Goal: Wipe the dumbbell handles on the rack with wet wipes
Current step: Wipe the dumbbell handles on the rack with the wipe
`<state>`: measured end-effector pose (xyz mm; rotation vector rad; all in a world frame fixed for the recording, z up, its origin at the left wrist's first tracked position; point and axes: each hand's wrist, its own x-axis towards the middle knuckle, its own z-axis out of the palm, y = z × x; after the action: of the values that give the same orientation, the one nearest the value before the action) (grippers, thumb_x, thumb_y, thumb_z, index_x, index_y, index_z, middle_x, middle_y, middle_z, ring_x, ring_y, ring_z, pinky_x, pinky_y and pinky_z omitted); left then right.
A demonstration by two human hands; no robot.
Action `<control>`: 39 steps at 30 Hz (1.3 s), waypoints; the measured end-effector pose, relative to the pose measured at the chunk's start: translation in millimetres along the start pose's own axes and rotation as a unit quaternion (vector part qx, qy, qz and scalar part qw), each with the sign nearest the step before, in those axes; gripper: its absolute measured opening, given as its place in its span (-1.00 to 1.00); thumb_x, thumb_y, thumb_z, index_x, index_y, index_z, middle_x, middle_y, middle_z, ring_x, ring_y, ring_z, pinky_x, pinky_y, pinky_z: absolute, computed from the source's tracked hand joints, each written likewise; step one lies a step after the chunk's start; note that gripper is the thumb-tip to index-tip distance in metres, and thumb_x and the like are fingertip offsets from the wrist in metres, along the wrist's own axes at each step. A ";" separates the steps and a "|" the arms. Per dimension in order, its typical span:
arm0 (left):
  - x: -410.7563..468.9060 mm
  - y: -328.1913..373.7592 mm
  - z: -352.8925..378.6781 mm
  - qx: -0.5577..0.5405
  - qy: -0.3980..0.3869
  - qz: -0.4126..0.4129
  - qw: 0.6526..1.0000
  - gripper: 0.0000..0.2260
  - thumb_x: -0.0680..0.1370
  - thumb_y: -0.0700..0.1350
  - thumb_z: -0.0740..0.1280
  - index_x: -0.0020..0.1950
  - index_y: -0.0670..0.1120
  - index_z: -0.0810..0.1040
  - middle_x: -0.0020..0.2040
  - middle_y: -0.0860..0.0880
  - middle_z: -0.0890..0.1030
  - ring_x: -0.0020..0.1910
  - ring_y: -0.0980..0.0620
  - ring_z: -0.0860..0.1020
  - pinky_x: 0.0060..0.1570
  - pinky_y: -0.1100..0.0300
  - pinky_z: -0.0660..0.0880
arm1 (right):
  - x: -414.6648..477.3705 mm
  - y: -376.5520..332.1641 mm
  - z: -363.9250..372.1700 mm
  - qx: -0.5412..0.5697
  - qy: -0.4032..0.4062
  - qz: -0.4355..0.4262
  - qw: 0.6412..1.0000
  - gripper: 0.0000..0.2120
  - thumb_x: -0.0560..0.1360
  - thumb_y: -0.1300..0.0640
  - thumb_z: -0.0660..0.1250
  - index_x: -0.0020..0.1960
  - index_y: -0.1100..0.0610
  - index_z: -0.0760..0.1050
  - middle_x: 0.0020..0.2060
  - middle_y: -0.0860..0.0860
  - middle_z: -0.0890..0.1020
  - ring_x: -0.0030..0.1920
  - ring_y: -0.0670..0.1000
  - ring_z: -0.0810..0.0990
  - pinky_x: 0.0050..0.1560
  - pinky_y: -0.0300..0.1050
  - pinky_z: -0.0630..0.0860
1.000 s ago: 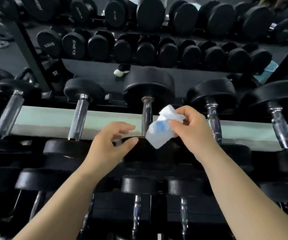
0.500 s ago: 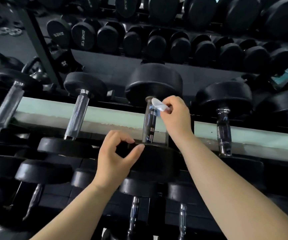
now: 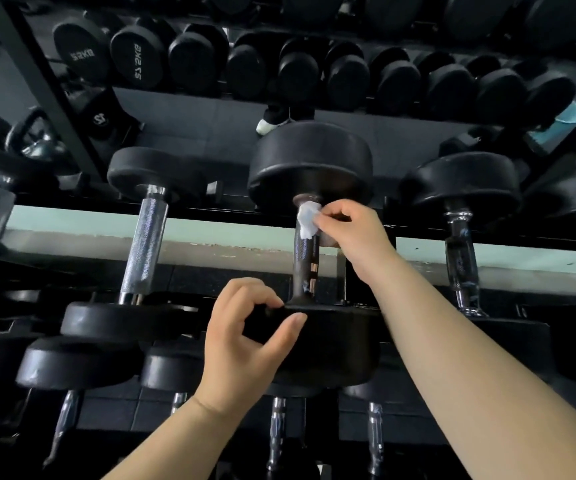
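Head view: the rack [image 3: 210, 233] stretches beyond both hands; between them lies the dumbbell [image 3: 310, 164], its near head gripped by the left hand [image 3: 241, 348]; the right hand [image 3: 352, 233] pinches the wet wipe [image 3: 306, 221] against the far end of the handle [image 3: 304, 265].

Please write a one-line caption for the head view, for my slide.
The right hand presses a wet wipe on the dumbbell handle; the left hand holds its near weight head.

Slim left forearm [image 3: 175, 434] and right forearm [image 3: 470, 368], both bare to the near edge, ending in left hand [image 3: 241, 344] and right hand [image 3: 352, 233], short rounded thumbnail and faint wrist crease on the left.
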<state>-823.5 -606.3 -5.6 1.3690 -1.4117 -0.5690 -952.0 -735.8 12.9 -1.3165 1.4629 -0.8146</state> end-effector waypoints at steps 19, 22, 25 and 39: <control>0.6 2.6 0.4 0.021 -0.002 -0.001 1.000 -0.91 0.36 0.01 0.30 -0.19 0.09 0.41 -0.16 0.37 0.45 -0.12 0.36 0.42 -0.03 0.51 0.32 | -7.4 13.8 -11.3 0.111 -0.121 0.075 0.984 -0.79 0.45 0.32 0.31 -0.28 0.07 0.45 -0.37 -0.04 0.49 -0.38 -0.14 0.42 -0.37 -0.41 0.39; 0.1 2.1 0.5 0.022 0.001 0.000 1.000 -0.91 0.36 0.01 0.30 -0.19 0.07 0.41 -0.15 0.37 0.46 -0.12 0.35 0.42 -0.04 0.51 0.32 | -27.6 25.4 -15.9 0.073 -0.190 0.089 0.975 -0.77 0.42 0.37 0.32 -0.32 0.10 0.44 -0.42 -0.05 0.48 -0.47 -0.23 0.44 -0.41 -0.47 0.39; -0.7 3.4 0.4 0.017 0.000 -0.010 1.000 -0.91 0.36 0.02 0.29 -0.21 0.08 0.41 -0.16 0.36 0.46 -0.13 0.34 0.42 -0.05 0.49 0.33 | -17.4 19.4 -13.1 0.125 -0.155 0.106 0.974 -0.78 0.42 0.36 0.33 -0.31 0.10 0.46 -0.47 -0.06 0.53 -0.51 -0.22 0.49 -0.46 -0.39 0.43; 0.1 -0.3 0.5 0.011 0.004 0.010 1.000 -0.90 0.37 0.02 0.30 -0.19 0.07 0.41 -0.15 0.35 0.44 -0.14 0.33 0.41 -0.06 0.50 0.32 | -21.9 6.3 -13.1 0.008 -0.059 -0.015 0.998 -0.81 0.43 0.31 0.31 -0.25 0.05 0.49 -0.31 -0.13 0.51 -0.29 -0.21 0.45 -0.32 -0.57 0.36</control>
<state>-823.8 -606.7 -6.0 1.3714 -1.4282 -0.5356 -967.6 -714.9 15.9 -1.3541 1.3431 -0.7537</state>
